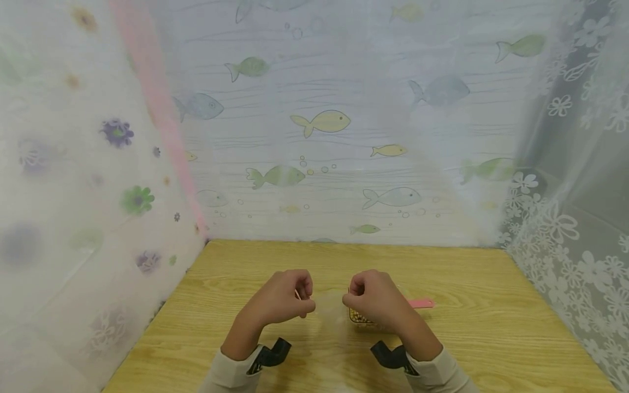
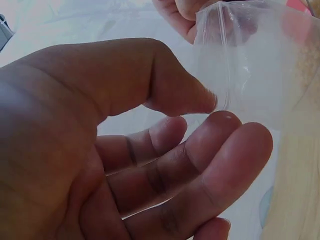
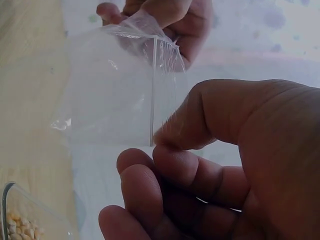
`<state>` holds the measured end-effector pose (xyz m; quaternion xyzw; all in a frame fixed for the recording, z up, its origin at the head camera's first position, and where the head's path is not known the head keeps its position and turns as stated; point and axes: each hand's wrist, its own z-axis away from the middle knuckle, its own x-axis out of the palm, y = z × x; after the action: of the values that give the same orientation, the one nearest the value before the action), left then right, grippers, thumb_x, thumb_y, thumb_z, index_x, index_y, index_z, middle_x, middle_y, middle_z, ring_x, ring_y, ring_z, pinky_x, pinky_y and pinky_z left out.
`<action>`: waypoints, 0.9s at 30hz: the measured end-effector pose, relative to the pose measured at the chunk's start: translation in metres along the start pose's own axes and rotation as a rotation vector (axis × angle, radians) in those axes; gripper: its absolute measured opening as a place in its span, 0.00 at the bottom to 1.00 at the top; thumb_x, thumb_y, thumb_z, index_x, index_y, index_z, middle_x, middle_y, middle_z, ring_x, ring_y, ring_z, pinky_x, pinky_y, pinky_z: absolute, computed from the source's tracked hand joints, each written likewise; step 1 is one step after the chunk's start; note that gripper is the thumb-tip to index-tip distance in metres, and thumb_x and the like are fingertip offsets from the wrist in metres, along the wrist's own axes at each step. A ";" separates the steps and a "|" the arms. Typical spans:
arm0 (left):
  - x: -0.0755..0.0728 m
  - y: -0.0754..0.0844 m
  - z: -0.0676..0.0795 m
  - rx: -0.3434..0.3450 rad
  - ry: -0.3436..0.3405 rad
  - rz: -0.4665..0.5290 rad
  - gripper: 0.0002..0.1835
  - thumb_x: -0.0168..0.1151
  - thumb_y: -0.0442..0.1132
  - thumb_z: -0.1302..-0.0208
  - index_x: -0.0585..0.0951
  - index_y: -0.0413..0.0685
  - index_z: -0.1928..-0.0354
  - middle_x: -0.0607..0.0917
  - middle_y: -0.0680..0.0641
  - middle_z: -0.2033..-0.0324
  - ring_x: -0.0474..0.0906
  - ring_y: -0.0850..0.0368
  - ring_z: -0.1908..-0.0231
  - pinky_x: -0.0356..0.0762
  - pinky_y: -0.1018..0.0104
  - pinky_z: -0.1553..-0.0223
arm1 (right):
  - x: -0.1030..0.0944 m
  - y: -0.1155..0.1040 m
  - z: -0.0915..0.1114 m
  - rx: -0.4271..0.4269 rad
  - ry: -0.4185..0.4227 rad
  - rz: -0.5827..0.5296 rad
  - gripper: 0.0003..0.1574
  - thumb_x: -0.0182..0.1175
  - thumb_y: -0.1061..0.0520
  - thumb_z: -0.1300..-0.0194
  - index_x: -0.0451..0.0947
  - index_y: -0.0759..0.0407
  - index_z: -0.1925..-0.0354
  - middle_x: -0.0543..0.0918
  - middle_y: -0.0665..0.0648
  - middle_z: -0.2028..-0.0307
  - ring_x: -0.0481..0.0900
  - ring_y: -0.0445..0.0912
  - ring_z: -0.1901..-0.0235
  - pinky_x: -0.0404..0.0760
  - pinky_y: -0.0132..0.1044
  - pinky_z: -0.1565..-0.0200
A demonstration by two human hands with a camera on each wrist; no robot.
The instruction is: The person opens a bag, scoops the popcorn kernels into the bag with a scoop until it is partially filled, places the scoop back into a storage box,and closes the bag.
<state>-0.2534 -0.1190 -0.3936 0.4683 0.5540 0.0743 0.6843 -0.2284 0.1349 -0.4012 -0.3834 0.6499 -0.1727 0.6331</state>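
Note:
A clear zip-top plastic bag (image 3: 110,90) is stretched between the two hands, its zip strip running along the top edge. My left hand (image 1: 282,297) pinches one top corner between thumb and fingertip. At the opposite corner, my right hand (image 1: 375,297) pinches the bag the same way. In the head view the bag shows only faintly against the table. Just behind and below the right hand stands a clear container (image 1: 361,321) of small yellowish kernels (image 3: 22,227), partly covered by that hand.
A pink handle (image 1: 421,303) sticks out to the right of the container. The wood-grain table (image 1: 275,256) is bordered by a fish-print curtain (image 1: 324,218) at the back and flowered sheets (image 1: 118,229) at the sides. Black mounts (image 1: 275,352) sit on both wrists.

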 end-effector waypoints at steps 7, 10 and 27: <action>-0.001 0.000 -0.002 0.029 0.043 0.070 0.05 0.61 0.34 0.31 0.82 0.54 0.61 0.86 0.54 0.62 0.87 0.59 0.69 0.82 0.62 0.68 | 0.001 0.002 -0.002 0.032 -0.032 -0.095 0.16 0.62 0.58 0.34 0.78 0.52 0.80 0.72 0.47 0.85 0.63 0.41 0.85 0.66 0.35 0.79; -0.001 0.000 -0.003 0.032 0.055 0.086 0.10 0.60 0.33 0.29 0.84 0.59 0.60 0.86 0.54 0.56 0.89 0.59 0.66 0.80 0.62 0.69 | 0.002 0.003 -0.003 0.055 -0.037 -0.129 0.14 0.61 0.58 0.33 0.81 0.53 0.77 0.76 0.49 0.83 0.64 0.42 0.85 0.67 0.35 0.80; 0.007 -0.003 -0.009 0.165 0.060 -0.007 0.11 0.69 0.41 0.32 0.87 0.66 0.51 0.88 0.61 0.51 0.86 0.63 0.56 0.82 0.62 0.59 | 0.005 0.007 -0.008 0.130 -0.016 -0.372 0.15 0.54 0.59 0.29 0.82 0.64 0.71 0.88 0.62 0.68 0.89 0.57 0.70 0.88 0.49 0.66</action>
<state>-0.2596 -0.1111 -0.4000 0.5185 0.5803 0.0400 0.6267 -0.2379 0.1336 -0.4080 -0.4566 0.5502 -0.3252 0.6189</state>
